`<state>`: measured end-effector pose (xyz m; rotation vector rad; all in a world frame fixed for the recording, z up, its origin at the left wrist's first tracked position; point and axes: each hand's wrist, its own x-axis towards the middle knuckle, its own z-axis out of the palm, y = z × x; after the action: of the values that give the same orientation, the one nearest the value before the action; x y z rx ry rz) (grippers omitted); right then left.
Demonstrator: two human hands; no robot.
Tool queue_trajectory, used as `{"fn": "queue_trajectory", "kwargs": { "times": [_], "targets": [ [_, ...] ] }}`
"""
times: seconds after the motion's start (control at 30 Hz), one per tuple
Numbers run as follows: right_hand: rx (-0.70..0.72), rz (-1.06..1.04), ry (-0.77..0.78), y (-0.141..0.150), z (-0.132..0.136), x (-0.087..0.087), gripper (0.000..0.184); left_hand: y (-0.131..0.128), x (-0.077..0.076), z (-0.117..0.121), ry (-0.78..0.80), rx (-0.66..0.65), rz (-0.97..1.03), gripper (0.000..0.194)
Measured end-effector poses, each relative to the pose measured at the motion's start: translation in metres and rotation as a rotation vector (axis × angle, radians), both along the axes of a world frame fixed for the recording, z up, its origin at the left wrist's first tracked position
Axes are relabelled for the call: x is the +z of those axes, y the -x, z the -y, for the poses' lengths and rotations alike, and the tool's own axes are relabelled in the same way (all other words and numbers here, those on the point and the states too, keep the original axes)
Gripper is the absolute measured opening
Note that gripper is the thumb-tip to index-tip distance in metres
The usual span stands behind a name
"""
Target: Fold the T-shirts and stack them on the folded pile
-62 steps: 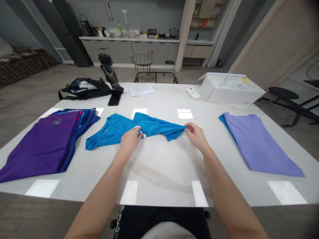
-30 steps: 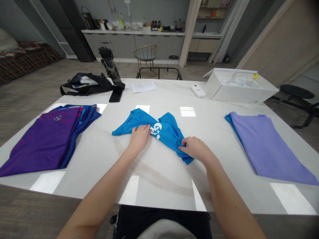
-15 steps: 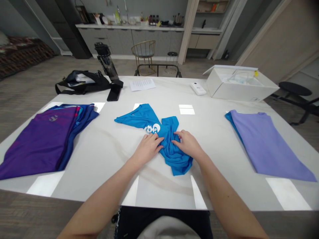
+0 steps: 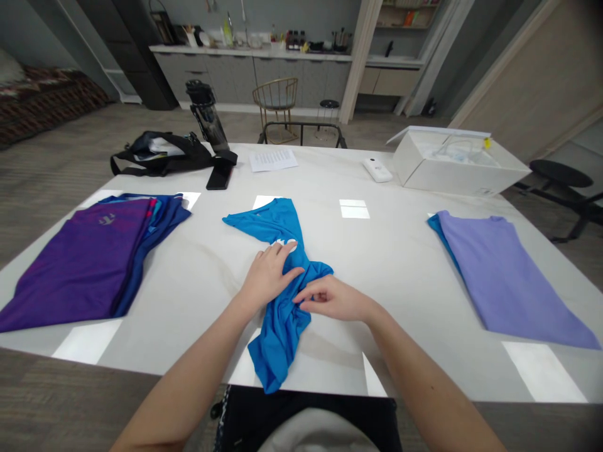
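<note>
A crumpled blue T-shirt (image 4: 286,229) lies across the middle of the white table (image 4: 391,270). Its neck end points to the back left, and its bunched lower end reaches the front edge. My left hand (image 4: 267,276) lies on the shirt with fingers stretched and thumb apart, partly covering the white print. From the right, my right hand (image 4: 332,297) has its thumb and index fingertips close together on the shirt's folds; the other fingers are curled.
A folded purple shirt (image 4: 80,263) tops a pile at the left. A folded lavender garment (image 4: 504,276) lies on blue cloth at the right. Behind are a black bag (image 4: 162,154), bottle (image 4: 207,116), phone (image 4: 219,177), paper (image 4: 273,159), white device (image 4: 377,169) and open white box (image 4: 452,172).
The T-shirt's lower end has swung from the right round toward the front edge. My right hand has moved left and down with it; my left hand has shifted slightly left.
</note>
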<state>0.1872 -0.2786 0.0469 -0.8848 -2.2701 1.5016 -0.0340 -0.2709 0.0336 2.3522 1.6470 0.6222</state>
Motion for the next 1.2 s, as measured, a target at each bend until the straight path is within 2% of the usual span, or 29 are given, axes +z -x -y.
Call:
{"fn": "queue_trajectory", "kwargs": {
  "times": [0.13, 0.2, 0.33, 0.43, 0.57, 0.63, 0.7, 0.8, 0.9, 0.97, 1.03, 1.1, 1.2],
  "targets": [
    [-0.575, 0.144, -0.307, -0.018, -0.024, -0.010, 0.027, -0.003, -0.014, -0.005, 0.094, -0.090, -0.015, 0.024],
    [-0.704, 0.225, -0.381, -0.032, -0.038, -0.015, 0.028, -0.011, -0.018, -0.011, 0.093, -0.126, 0.084, 0.023],
    [-0.730, 0.237, -0.303, -0.063, -0.058, -0.020, 0.029, -0.031, -0.018, -0.023, 0.110, -0.292, 0.222, 0.022],
    [-0.723, 0.243, -0.380, -0.073, -0.064, -0.025, 0.031, -0.035, -0.010, -0.020, 0.166, -0.389, 0.286, 0.022],
    [-0.474, 0.239, -0.496, -0.052, -0.063, -0.032, 0.040, -0.018, 0.006, -0.006, 0.266, -0.448, 0.409, 0.019],
    [-0.373, 0.298, -0.547, -0.034, -0.062, -0.034, 0.032, -0.004, 0.011, -0.004, 0.309, -0.436, 0.438, 0.017],
    [-0.343, 0.356, -0.573, -0.022, -0.061, -0.033, 0.020, 0.011, 0.012, -0.007, 0.342, -0.390, 0.431, 0.017],
    [-0.425, 0.379, -0.579, -0.022, -0.062, -0.029, 0.014, 0.036, 0.010, -0.019, 0.328, -0.248, 0.400, 0.019],
    [-0.662, 0.319, -0.592, -0.043, -0.065, -0.026, 0.019, 0.063, 0.009, -0.030, 0.273, -0.063, 0.421, 0.022],
    [-0.849, 0.270, -0.583, -0.059, -0.067, -0.024, 0.022, 0.079, 0.009, -0.034, 0.291, -0.002, 0.441, 0.023],
    [-0.970, 0.214, -0.545, -0.068, -0.066, -0.021, 0.023, 0.090, 0.011, -0.035, 0.330, 0.022, 0.453, 0.024],
    [-0.965, 0.127, -0.493, -0.066, -0.062, -0.017, 0.024, 0.093, 0.015, -0.033, 0.330, 0.041, 0.455, 0.024],
    [-0.811, -0.026, -0.451, -0.040, -0.047, -0.008, 0.021, 0.076, 0.022, -0.028, 0.238, 0.001, 0.415, 0.025]
  ]
}}
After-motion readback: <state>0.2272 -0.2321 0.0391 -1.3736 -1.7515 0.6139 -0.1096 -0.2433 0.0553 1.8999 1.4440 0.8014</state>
